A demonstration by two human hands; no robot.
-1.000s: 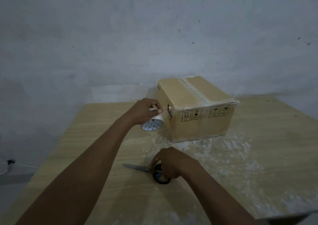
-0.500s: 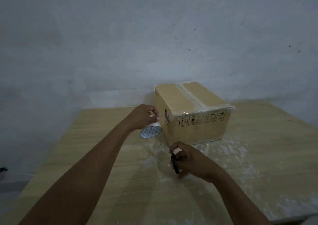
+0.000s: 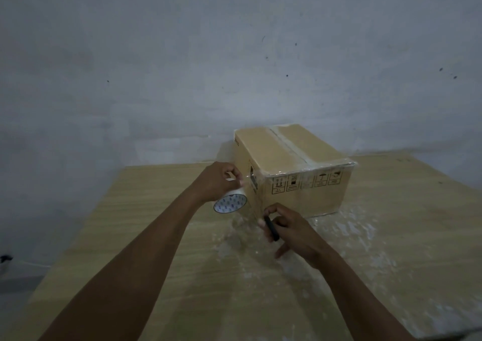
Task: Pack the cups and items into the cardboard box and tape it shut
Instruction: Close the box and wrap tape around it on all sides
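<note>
blocked: cardboard box (image 3: 292, 155) near wall (image 3: 234, 53) | free: table (image 3: 156, 197) left and right of box

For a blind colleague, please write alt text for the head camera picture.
A person's left hand holds a roll of clear tape beside a closed cardboard box on a wooden table, while the right hand grips black-handled scissors near the box's front corner. Tape runs along its top seam.

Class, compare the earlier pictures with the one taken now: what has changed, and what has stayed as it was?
The right hand picked the scissors up off the table and carried them towards the box's near corner. The left hand still holds the tape roll beside the box; the box stays closed.
</note>
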